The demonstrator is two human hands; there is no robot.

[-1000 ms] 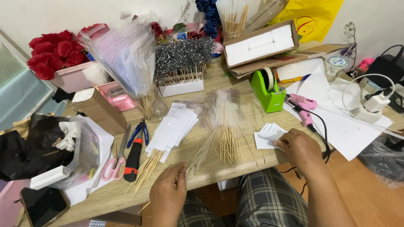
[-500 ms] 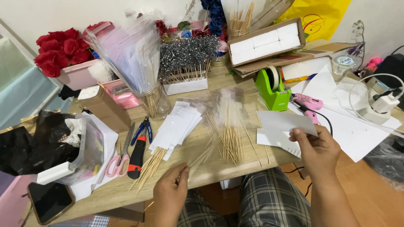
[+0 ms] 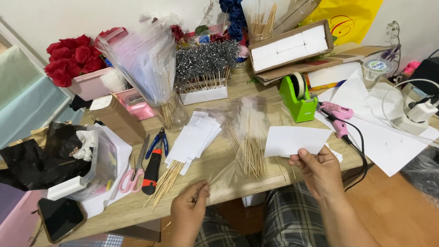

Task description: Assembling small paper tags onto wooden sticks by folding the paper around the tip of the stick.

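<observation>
A white rectangular card (image 3: 296, 140) is held up above the front edge of the wooden surface (image 3: 228, 183), blank on the face that shows, flat and nearly level, its long side running left to right; it is pinched at its lower right edge, and a few more white cards lie just under and behind it. A thin wooden skewer (image 3: 215, 177) with a clear cellophane sleeve is pinched at its near end, slanting up and to the right, its far end reaching toward a loose bundle of similar sleeved skewers (image 3: 249, 146) fanned out on the surface between the two
</observation>
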